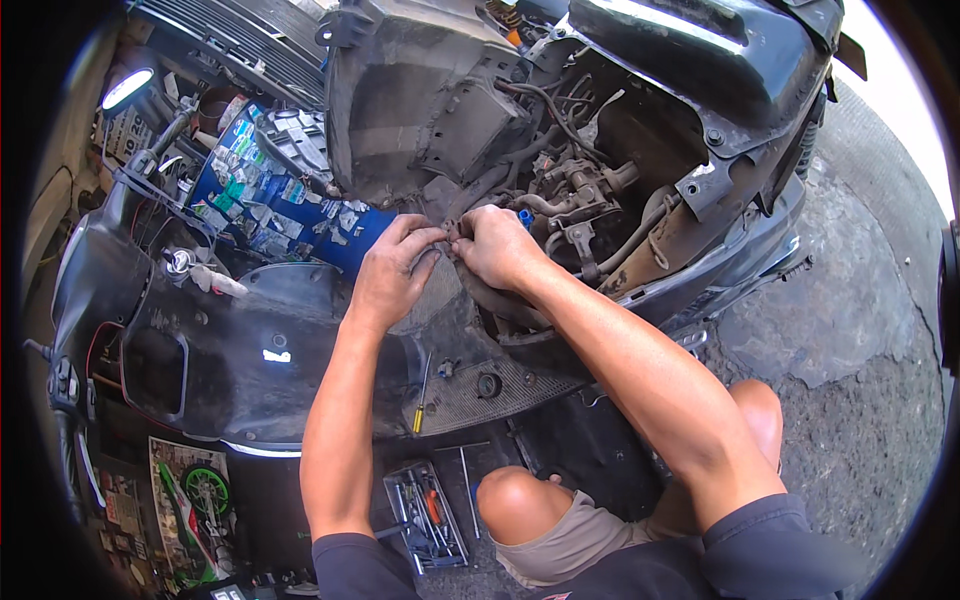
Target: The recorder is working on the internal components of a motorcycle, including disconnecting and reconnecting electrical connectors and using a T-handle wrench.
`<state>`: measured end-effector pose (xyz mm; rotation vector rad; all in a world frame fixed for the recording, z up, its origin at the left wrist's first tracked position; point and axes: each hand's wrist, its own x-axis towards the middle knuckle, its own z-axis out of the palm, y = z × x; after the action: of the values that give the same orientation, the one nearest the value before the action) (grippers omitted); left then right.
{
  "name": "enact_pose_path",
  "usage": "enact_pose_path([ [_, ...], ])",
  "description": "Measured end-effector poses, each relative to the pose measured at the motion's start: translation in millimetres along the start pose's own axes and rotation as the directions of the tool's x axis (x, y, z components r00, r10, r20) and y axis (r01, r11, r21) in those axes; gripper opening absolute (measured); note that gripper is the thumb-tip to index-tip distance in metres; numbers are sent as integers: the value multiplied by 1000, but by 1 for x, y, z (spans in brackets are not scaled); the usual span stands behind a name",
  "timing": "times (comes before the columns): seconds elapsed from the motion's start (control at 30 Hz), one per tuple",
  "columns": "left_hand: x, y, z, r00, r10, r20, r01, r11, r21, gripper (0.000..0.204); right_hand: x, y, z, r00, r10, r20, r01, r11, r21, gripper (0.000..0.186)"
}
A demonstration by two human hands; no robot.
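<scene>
Both my hands meet over the opened middle of a dusty black scooter (300, 350). My left hand (392, 270) pinches with thumb and fingers around a tiny part I cannot make out. From the other side, the fingertips of my right hand (498, 247) close on the same spot, hiding what is between them. Just to the right lies the exposed engine (580, 190), with hoses and cables. On the footboard (455, 405) below my hands rest a yellow-handled screwdriver (420, 405) and a round black ring-shaped part (488, 385).
Behind my left hand lies a blue drum (340, 235) covered in sticker scraps. A tray of hand tools (430, 525) sits on the ground by my knee. Black body panels (700, 40) overhang the engine at the upper right. A lit lamp (128, 90) stands at the upper left.
</scene>
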<state>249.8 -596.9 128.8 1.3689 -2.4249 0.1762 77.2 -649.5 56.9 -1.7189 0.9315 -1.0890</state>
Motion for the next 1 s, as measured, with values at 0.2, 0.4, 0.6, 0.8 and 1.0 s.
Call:
enact_pose_path([
  [0.2, 16, 0, -5, 990, 45, 137, -57, 994, 89, 18, -2, 3, 0, 1000, -9, 6, 9, 999, -49, 17],
  [0.4, 26, -13, -4, 903, -216, 371, 252, 966, -52, 21, -5, 4, 6, 998, -66, -18, 65, 997, -44, 15],
  [0.6, 43, 0, -5, 304, -585, 752, 927, 1, -374, 16, -3, 7, 7, 990, -131, -51, 125, 986, -107, 18],
  [0.8, 12, 1, -3, 967, -254, 37, 251, 966, 61, 29, -3, 8, 4, 994, -99, -50, 98, 995, -9, 15],
  [1.0, 11, 9, -3, 970, 243, -7, -233, 938, 257, 25, -3, 5, -4, 993, -117, 9, 117, 993, -32, 23],
])
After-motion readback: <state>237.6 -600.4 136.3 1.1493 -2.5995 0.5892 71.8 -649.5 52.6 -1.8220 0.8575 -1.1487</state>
